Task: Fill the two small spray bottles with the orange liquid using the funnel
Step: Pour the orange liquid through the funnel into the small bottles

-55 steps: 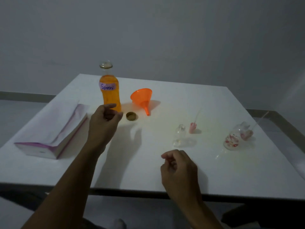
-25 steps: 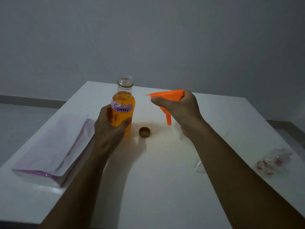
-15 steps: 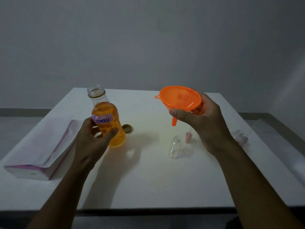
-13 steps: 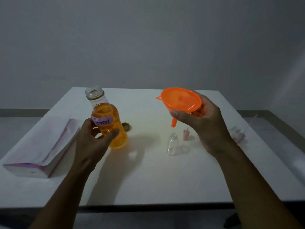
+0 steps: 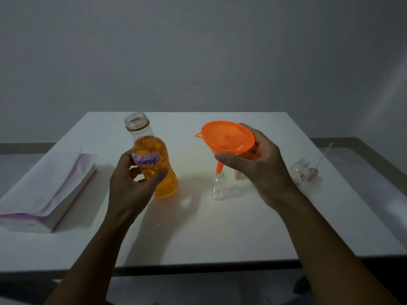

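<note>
My left hand [image 5: 134,190] grips an uncapped bottle of orange liquid [image 5: 154,159] labelled "Spray", held above the white table [image 5: 209,227] and tilted slightly left. My right hand [image 5: 257,166] holds the orange funnel [image 5: 226,139] by its cone. The funnel's spout sits at the mouth of a small clear spray bottle [image 5: 219,186] standing upright on the table. A second small bottle [image 5: 300,170] with a red pattern stands at the far right. A pink spray head [image 5: 237,175] peeks out behind my right hand.
A stack of white and pink paper [image 5: 44,194] lies at the table's left edge. Another spray head with its thin tube [image 5: 317,166] lies beside the patterned bottle at the right. A grey wall stands behind the table.
My right hand picked up the funnel and carried it down, so the spout now meets the clear small bottle's mouth. My left hand lifted the orange bottle off the table.
</note>
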`<state>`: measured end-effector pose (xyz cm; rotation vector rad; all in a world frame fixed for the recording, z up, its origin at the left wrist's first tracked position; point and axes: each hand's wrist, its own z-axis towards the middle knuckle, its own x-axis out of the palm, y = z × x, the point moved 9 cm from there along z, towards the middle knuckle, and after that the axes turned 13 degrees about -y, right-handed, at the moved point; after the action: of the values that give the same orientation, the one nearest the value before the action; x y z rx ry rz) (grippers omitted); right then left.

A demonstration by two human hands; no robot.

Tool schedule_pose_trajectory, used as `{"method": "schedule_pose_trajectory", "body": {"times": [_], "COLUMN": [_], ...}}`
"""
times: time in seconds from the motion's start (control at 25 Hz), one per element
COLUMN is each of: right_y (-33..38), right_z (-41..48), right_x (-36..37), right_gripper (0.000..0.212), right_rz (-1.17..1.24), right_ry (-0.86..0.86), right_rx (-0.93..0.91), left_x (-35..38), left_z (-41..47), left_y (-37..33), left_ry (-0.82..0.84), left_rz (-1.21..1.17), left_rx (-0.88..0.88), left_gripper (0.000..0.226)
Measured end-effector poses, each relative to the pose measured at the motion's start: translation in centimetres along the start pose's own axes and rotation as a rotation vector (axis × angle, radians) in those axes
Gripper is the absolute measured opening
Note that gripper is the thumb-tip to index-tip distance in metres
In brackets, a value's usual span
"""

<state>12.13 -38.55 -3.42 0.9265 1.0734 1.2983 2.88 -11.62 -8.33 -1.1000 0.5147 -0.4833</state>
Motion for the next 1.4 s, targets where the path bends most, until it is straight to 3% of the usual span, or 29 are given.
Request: {"method": "schedule_pose_trajectory", "body": {"times": [0.48,0.68,0.84,1.12,1.4], "right_y": [-1.1,-1.4,-0.3,0.4,0.9], "right_z": [-0.8,-1.2,-1.2,-0.6,-0.4], "right_x": [0.6,0.5,-0.2,0.1,0.0], "right_gripper": [0.106,0.107,0.112,0.118,0.11], "right_rz": [-0.027,-0.174,-0.277,-0.474,-0.465], "right_ry": [0.049,0.09,0.029,0.013,-0.023], "right_rx": [0.009,-0.018,-0.079,-0.144,-0.176], "left_x": [-0.4,-0.3,-0.1,1.0,1.5], "left_z": [0.2,0.1,-0.1,-0.2,0.7], "left_y": [0.1,0.1,-0.3,-1.4,-4.7], "left_ry": [0.009,0.006,0.013,0.108,0.233], "left_rz": [0.027,0.041,0.064,0.102,0.222], "left_rx": [0.042,0.049,0.077,0.14,0.329], "left_gripper": [0.075,0.081,0.081,0.076,0.069]}}
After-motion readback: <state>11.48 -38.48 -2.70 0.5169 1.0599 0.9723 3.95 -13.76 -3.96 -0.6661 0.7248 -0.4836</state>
